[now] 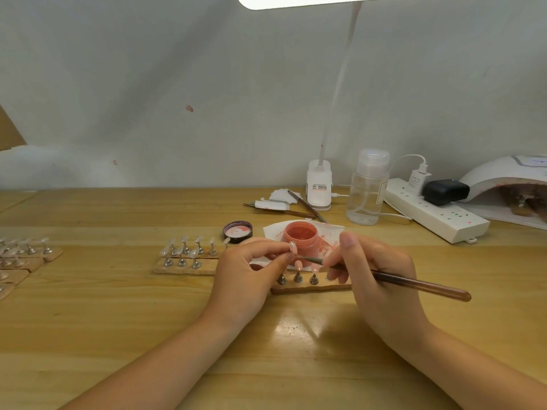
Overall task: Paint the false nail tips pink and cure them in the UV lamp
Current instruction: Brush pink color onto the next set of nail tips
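Two hands: both closed on things.
Left hand (248,270): pinches a small clear false nail tip (292,247).
Right hand (376,273): grips a brown wooden-handled brush (414,284) — bristles touching that tip.
Beyond fingertips: open pink paint jar (301,236), just behind.
Nearer edge: bare wooden tabletop (296,335) — roomy.

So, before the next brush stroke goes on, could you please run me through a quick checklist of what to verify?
1. Nail tip held firmly: ok, the left hand pinches it between thumb and fingertip.
2. Brush in hand: ok, the right hand grips it with its tip pointing at the nail tip.
3. Paint on the bristles: cannot tell, too small to see.
4. Paint jar open and close by: ok, its lid lies beside it.
5. Free stand on the rack for the finished tip: cannot tell, the hands hide part of it.
6. UV lamp ready: cannot tell, only its opening shows at the right edge.
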A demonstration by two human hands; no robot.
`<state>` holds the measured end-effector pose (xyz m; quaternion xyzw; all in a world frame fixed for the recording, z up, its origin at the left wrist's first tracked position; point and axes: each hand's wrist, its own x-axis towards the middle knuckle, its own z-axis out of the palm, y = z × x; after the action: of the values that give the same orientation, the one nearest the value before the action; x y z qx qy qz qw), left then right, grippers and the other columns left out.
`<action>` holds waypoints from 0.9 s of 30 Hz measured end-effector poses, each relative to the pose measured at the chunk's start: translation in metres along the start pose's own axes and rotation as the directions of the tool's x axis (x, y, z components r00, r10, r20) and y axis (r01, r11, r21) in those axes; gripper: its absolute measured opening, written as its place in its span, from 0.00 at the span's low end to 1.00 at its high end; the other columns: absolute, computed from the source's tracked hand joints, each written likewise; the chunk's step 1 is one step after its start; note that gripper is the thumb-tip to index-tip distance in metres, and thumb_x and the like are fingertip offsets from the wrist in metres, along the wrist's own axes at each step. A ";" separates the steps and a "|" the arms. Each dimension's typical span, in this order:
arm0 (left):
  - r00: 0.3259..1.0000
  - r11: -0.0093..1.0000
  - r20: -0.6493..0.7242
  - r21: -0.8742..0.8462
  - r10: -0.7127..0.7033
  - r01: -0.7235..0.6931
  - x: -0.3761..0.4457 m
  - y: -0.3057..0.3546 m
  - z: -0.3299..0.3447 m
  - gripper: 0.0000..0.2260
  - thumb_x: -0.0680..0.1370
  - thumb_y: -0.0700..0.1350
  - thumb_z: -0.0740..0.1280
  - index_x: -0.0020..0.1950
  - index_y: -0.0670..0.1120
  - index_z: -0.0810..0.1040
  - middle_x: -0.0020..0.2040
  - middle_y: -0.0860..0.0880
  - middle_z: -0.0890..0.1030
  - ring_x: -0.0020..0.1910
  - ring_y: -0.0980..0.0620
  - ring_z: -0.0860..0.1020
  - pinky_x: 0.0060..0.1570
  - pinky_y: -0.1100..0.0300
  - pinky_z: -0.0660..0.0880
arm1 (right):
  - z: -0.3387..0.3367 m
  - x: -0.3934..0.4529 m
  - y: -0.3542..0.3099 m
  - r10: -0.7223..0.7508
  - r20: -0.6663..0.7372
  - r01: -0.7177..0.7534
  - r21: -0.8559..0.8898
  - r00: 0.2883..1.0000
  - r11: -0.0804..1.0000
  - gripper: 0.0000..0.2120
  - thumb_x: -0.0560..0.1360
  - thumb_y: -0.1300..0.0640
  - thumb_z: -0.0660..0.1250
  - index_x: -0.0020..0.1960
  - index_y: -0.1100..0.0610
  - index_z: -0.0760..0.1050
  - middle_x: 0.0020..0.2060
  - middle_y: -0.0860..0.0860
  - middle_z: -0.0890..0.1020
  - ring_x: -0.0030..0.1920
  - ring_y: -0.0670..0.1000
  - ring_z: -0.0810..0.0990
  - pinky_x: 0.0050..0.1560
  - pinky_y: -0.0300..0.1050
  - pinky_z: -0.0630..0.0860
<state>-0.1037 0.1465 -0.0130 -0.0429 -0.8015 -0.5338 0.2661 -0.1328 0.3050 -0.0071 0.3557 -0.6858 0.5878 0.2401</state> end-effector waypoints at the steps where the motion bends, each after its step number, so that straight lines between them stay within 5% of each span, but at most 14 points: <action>1: 1.000 1.000 -0.001 -0.007 -0.002 0.002 0.000 0.000 0.000 0.08 0.70 0.39 0.72 0.41 0.53 0.83 0.38 0.54 0.82 0.38 0.61 0.78 0.39 0.71 0.73 | 0.000 -0.001 -0.001 0.017 -0.021 -0.016 0.039 1.000 0.999 0.17 0.76 0.49 0.57 0.33 0.52 0.77 0.26 0.50 0.78 0.28 0.43 0.77 0.29 0.37 0.73; 12: 1.000 0.999 0.001 -0.040 -0.026 0.026 -0.001 0.003 0.000 0.08 0.70 0.40 0.72 0.40 0.54 0.82 0.32 0.59 0.81 0.36 0.62 0.78 0.39 0.71 0.73 | 0.002 -0.001 -0.005 0.196 -0.104 -0.171 0.210 0.975 0.963 0.19 0.75 0.51 0.57 0.31 0.57 0.77 0.25 0.53 0.79 0.26 0.45 0.77 0.27 0.37 0.73; 27: 1.000 0.996 -0.010 -0.086 -0.021 0.020 -0.002 0.004 0.000 0.06 0.68 0.45 0.72 0.38 0.58 0.81 0.29 0.59 0.81 0.23 0.62 0.71 0.25 0.72 0.66 | 0.006 0.001 -0.009 0.208 -0.081 -0.190 0.190 0.975 0.963 0.20 0.75 0.48 0.57 0.34 0.59 0.78 0.29 0.54 0.80 0.29 0.44 0.77 0.30 0.32 0.72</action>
<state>-0.1008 0.1491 -0.0104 -0.0429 -0.7768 -0.5706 0.2630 -0.1263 0.2984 -0.0015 0.2756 -0.6490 0.6858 0.1805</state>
